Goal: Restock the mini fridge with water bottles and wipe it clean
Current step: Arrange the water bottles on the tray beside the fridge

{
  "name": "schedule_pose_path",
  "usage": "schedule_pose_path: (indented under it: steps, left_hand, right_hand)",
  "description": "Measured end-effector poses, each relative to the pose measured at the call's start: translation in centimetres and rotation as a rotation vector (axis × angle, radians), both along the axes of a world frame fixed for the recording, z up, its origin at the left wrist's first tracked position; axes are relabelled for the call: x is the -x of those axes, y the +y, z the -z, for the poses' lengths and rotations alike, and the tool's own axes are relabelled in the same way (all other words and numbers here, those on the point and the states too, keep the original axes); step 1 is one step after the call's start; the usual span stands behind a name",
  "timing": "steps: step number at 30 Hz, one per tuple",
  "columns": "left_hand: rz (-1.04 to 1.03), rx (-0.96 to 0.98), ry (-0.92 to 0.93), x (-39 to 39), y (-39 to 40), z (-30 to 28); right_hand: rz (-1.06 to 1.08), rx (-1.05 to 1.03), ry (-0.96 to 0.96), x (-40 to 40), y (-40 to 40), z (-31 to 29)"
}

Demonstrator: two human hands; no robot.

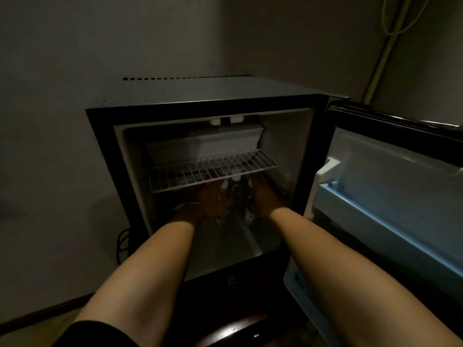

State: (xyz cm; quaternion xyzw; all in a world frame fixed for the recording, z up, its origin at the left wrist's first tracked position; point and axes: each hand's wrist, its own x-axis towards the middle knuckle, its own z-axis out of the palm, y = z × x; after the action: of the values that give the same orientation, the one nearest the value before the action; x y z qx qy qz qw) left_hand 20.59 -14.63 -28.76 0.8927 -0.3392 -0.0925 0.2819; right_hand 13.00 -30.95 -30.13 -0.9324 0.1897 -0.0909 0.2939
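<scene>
One mini fridge (105,136) stood with its door (390,186) swung wide to the right, and both hands were deep in the lower compartment, under the single white wire shelf (210,171). Between the left hand (200,204) and the right hand (263,199) stood a cluster of clear water bottles (234,194) with white caps; three caps seemed to show, though blur and dim light made the count unsure. Each hand lay against a side of the cluster, but whether either grip was spread flat or curled round a bottle could not be told. One white freezer box (205,144) sat above the shelf. One pale blue door rack (355,209) ran along the inside of the door. No writing could be read. The room was dim, with plain walls, a dark cable (121,244) at the fridge's left and a pipe (383,53) up the right corner
</scene>
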Motion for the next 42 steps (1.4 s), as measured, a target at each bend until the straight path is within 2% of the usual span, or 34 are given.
schedule_pose_path:
  steps: [4, 9, 11, 14, 19, 22, 27, 30, 36, 42]
  left_hand:
    - [0.028, -0.101, -0.054, 0.2, -1.2, 0.0]
    - [0.0, -0.048, -0.088, 0.2, -1.4, 0.4]
    - [-0.044, -0.01, -0.132, 0.9, -1.4, 0.2]
    - [-0.091, 0.03, -0.125, 2.3, -1.2, -0.6]
    - [-0.085, -0.052, -0.138, 5.4, 0.0, -1.9]
    - [-0.093, -0.056, -0.055, 6.6, 1.2, -2.8]
    - [-0.024, -0.103, -0.036, 9.5, 3.3, -4.9]
    - [-0.045, -0.148, -0.002, 11.2, 4.5, -6.5]
    - [-0.079, -0.109, -0.11, 16.1, 7.1, -9.1]
    - [-0.137, -0.087, -0.142, 22.7, 9.2, -10.4]
  right_hand:
    - [-0.031, -0.018, -0.025, -1.0, -0.4, 1.1]
    - [-0.021, 0.118, -0.054, -1.7, -0.7, 1.9]
    - [-0.019, 0.171, -0.026, -1.1, -0.3, 1.4]
    - [-0.061, 0.13, 0.043, 0.2, 0.5, 0.3]
    - [-0.023, 0.059, 0.205, 2.7, 1.7, -2.4]
    - [-0.018, 0.045, 0.245, 4.7, 2.7, -3.9]
    - [0.037, 0.123, 0.157, 8.9, 5.3, -6.3]
    - [-0.011, 0.151, 0.114, 11.3, 7.2, -8.0]
    - [-0.031, 0.151, 0.065, 16.1, 9.3, -11.6]
    - [-0.115, 0.17, 0.036, 22.0, 10.3, -13.0]
